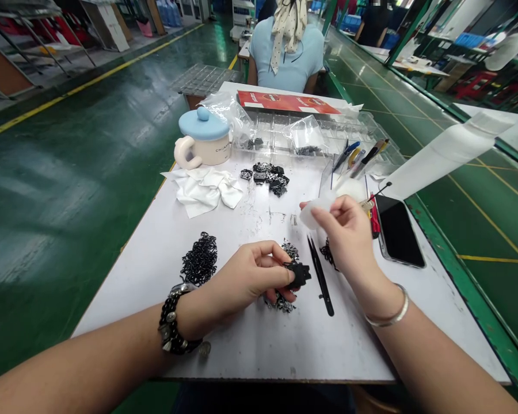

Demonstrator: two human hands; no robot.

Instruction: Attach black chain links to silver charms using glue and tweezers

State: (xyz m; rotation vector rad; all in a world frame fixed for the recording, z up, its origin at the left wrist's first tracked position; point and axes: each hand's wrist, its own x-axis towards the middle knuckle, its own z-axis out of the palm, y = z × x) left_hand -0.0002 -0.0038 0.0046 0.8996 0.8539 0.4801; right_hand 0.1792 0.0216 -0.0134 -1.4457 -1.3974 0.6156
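My left hand (256, 273) pinches a small black plastic part (301, 275) between thumb and fingers, just above the table. Beneath it lie small shiny metal-like pieces (290, 248), partly hidden by the hand. Higher and to the right, my right hand (349, 233) grips a translucent whitish piece with a rounded edge (311, 215); its exact kind cannot be made out. Between the hands, black tweezers (322, 279) rest on the tabletop. Some small black pieces (328, 253) show beside my right wrist, partly covered. Left of my left hand is a heap of small black clip-like parts (200, 257).
On the white table (250, 356) are a cluster of black parts (267, 177), white cloth (207, 188), lidded mug (205, 141), clear trays (276, 132), pen holder (349, 181), phone (400, 230) and tilted white bottle (444, 155). A person (285, 54) sits beyond the far edge.
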